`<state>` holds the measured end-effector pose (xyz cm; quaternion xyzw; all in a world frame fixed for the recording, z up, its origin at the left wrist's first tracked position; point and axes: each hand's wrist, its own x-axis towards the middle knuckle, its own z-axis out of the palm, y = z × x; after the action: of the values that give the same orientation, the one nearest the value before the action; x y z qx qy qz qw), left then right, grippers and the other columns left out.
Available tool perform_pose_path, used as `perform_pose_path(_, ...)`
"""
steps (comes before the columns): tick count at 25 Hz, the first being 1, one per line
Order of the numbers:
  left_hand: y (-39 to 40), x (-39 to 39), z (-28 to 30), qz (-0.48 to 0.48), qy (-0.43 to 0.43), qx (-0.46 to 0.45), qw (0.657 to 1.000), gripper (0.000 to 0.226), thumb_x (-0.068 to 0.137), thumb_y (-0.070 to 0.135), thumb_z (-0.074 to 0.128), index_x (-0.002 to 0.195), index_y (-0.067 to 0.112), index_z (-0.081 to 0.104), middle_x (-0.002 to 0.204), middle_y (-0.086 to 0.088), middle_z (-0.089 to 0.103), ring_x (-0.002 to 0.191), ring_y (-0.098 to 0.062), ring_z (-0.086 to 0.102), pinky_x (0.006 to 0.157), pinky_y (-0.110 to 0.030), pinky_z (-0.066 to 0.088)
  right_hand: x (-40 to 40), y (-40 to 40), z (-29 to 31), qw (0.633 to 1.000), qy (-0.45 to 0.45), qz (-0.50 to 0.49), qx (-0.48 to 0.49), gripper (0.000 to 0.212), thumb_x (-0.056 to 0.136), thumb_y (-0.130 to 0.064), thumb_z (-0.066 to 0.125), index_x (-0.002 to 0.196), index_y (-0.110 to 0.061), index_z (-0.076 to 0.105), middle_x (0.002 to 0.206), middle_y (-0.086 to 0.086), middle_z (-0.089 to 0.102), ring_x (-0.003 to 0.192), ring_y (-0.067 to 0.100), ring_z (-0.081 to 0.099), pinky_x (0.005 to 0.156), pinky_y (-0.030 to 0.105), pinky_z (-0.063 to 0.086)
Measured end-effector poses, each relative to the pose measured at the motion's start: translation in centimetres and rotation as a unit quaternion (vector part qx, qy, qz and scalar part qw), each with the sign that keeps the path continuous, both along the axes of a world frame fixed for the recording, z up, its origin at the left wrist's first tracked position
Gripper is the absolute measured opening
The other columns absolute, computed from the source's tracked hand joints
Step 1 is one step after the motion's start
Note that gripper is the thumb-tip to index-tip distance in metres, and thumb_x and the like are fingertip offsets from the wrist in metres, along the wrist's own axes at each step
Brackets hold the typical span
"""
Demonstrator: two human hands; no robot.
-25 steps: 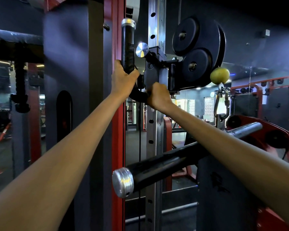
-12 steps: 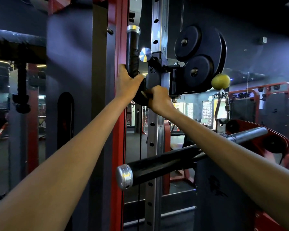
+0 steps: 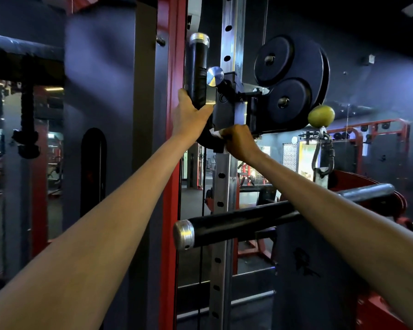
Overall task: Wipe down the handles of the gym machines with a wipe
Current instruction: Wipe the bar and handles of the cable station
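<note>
1. Our right hand (image 3: pixel 240 141) is clenched on a white wipe (image 3: pixel 216 135), pressing it to the curved base of the upright handle (image 3: pixel 197 75).
2. Our left hand (image 3: pixel 191 114) grasps that same handle, black with a silver cap, just above.
3. We count two handles; the second handle (image 3: pixel 236 222) lies level, below our arms.
4. Two black pulleys (image 3: pixel 287 79) sit just right of the drilled steel post (image 3: pixel 231 34).

dark gym | red frame post (image 3: pixel 171 163) | dark walls | mirror reflections
</note>
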<state>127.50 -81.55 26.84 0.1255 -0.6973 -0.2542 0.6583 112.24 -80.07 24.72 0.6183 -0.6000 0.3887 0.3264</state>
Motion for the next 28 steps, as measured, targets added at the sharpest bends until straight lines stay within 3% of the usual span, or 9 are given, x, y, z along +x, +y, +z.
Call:
perform_pose_path(3,-0.2,0.1,0.0,-0.002,-0.014,0.0,1.0,0.038,0.087,0.012,0.058,0.12,0.01,0.039,0.081,0.007,0.049,0.069,-0.005,0.054,0.064,-0.021,0.049,1.2,1.3,-0.6,0.998,-0.017,0.044,-0.052,0.018,0.084,0.007,0.054,0.078,0.011,0.07,0.057,0.026,0.057,0.062,0.007,0.046,0.049,0.022,0.027)
perform_pose_path(6,-0.3,0.3,0.0,-0.015,-0.016,-0.014,1.0,0.035,0.086,0.011,0.059,0.114,0.01,0.039,0.081,0.009,0.048,0.069,-0.004,0.052,0.064,-0.02,0.047,3.1,2.5,-0.5,0.99,-0.07,0.114,-0.034,0.022,0.085,0.009,0.052,0.076,0.005,0.071,0.04,-0.018,0.043,0.044,-0.007,0.044,0.046,0.008,0.029)
perform_pose_path(8,-0.2,0.5,0.3,-0.015,-0.034,-0.023,0.999,0.033,0.088,0.017,0.06,0.11,0.012,0.036,0.091,0.004,0.049,0.08,-0.01,0.053,0.073,-0.026,0.048,4.2,3.4,-0.1,0.976,-0.136,0.172,-0.014,0.028,0.086,0.01,0.051,0.076,-0.008,0.07,0.042,-0.025,0.049,0.046,-0.013,0.047,0.05,0.004,0.033)
perform_pose_path(13,-0.9,3.0,-3.3,-0.145,-0.093,0.01,0.985,0.024,0.103,0.029,0.035,0.119,0.012,0.039,0.099,0.007,0.046,0.087,-0.002,0.048,0.07,-0.009,0.041,5.8,3.8,0.3,0.984,-0.152,0.091,0.027,0.038,0.084,0.013,0.044,0.068,-0.016,0.063,0.064,-0.009,0.054,0.063,-0.007,0.049,0.061,0.013,0.036)
perform_pose_path(15,-3.0,4.5,-6.2,-0.13,-0.114,0.048,0.984,0.028,0.103,0.03,0.032,0.123,0.012,0.042,0.114,0.0,0.045,0.097,-0.006,0.045,0.079,-0.011,0.038,6.5,3.2,0.7,0.973,-0.217,0.069,0.035,0.027,0.084,0.012,0.044,0.081,-0.003,0.066,0.078,0.004,0.058,0.076,0.009,0.052,0.062,0.018,0.039)
perform_pose_path(19,-7.2,6.4,-9.6,-0.067,-0.168,0.083,0.98,0.03,0.1,0.019,0.045,0.127,0.007,0.048,0.129,-0.008,0.044,0.109,-0.012,0.044,0.092,-0.021,0.034,7.0,2.4,0.9,0.953,-0.296,0.064,0.013,0.026,0.077,0.013,0.042,0.074,-0.002,0.063,0.073,0.011,0.054,0.067,0.019,0.05,0.061,0.03,0.038)
perform_pose_path(22,-8.5,5.2,-10.5,-0.089,-0.215,0.03,0.972,0.03,0.095,0.009,0.052,0.125,0.004,0.051,0.123,-0.009,0.048,0.105,-0.014,0.047,0.09,-0.02,0.038,7.0,2.1,0.3,0.919,-0.367,0.138,-0.027,0.042,0.08,0.018,0.034,0.079,-0.01,0.066,0.075,0.008,0.062,0.069,0.021,0.054,0.065,0.029,0.039)
perform_pose_path(24,-8.9,3.2,-10.6,-0.106,-0.264,-0.023,0.958,0.036,0.093,0.012,0.055,0.129,0.009,0.05,0.133,-0.01,0.045,0.114,-0.018,0.049,0.098,-0.03,0.042,7.4,2.0,0.1,0.903,-0.395,0.165,-0.045,0.042,0.085,0.019,0.031,0.094,-0.006,0.063,0.065,-0.006,0.067,0.061,0.008,0.061,0.059,0.019,0.045)
perform_pose_path(28,-8.9,-1.0,-10.0,-0.057,-0.347,-0.124,0.928,0.069,0.088,0.028,0.063,0.145,0.014,0.027,0.15,-0.007,0.027,0.131,-0.026,0.039,0.109,-0.043,0.033,7.4,2.0,-0.2,0.894,-0.407,0.177,-0.06,0.038,0.09,0.016,0.031,0.092,-0.007,0.061,0.056,-0.01,0.066,0.052,0.002,0.061,0.05,0.014,0.046)
